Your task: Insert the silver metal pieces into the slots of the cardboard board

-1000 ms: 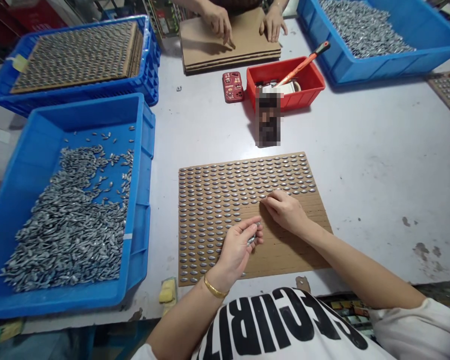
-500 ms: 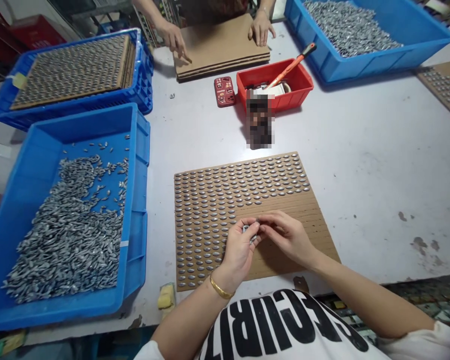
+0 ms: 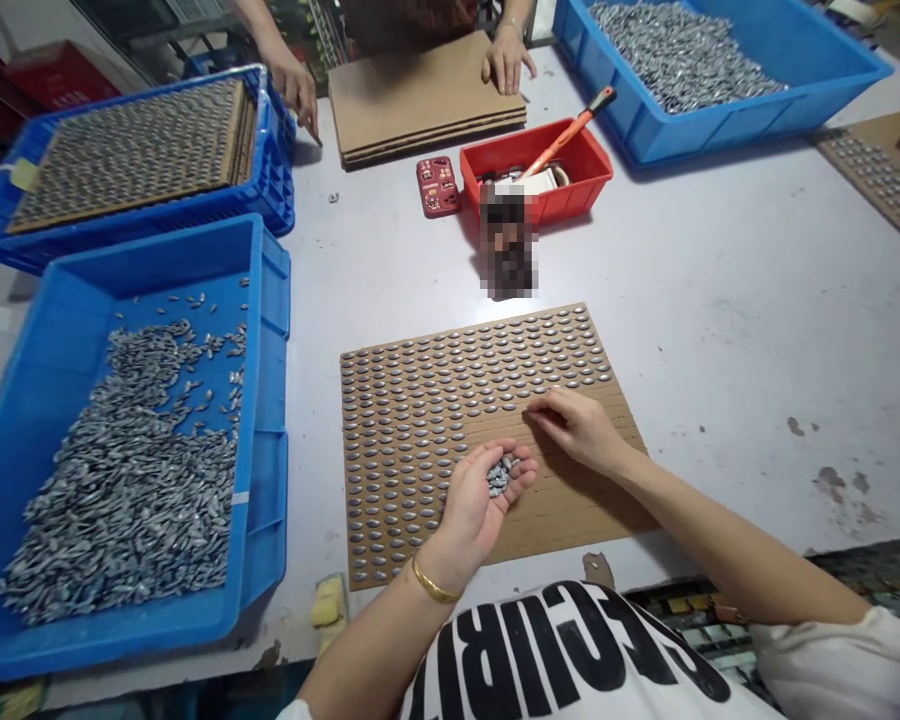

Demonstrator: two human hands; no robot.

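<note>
A brown slotted board (image 3: 570, 500) lies on the grey table before me, most of its rows filled with small grey oval metal pieces (image 3: 457, 370). My left hand (image 3: 484, 500) is cupped palm up over the board's lower middle, holding a small heap of the same pieces (image 3: 499, 473). My right hand (image 3: 574, 425) rests on the board just right of it, fingertips pinched at the end of a filled row. What the pinch holds is too small to see.
A blue bin (image 3: 67, 300) of loose grey pieces stands at left, another blue bin (image 3: 270, 190) with filled boards behind it. A red tray (image 3: 592, 165), a red phone (image 3: 433, 186) and a third blue bin (image 3: 757, 110) lie beyond. Another person's hands (image 3: 506, 60) rest on stacked boards (image 3: 420, 100).
My hands met over the board half a second ago. Now they are apart: the right hand has gone up to the row's end and the left palm has opened upward.
</note>
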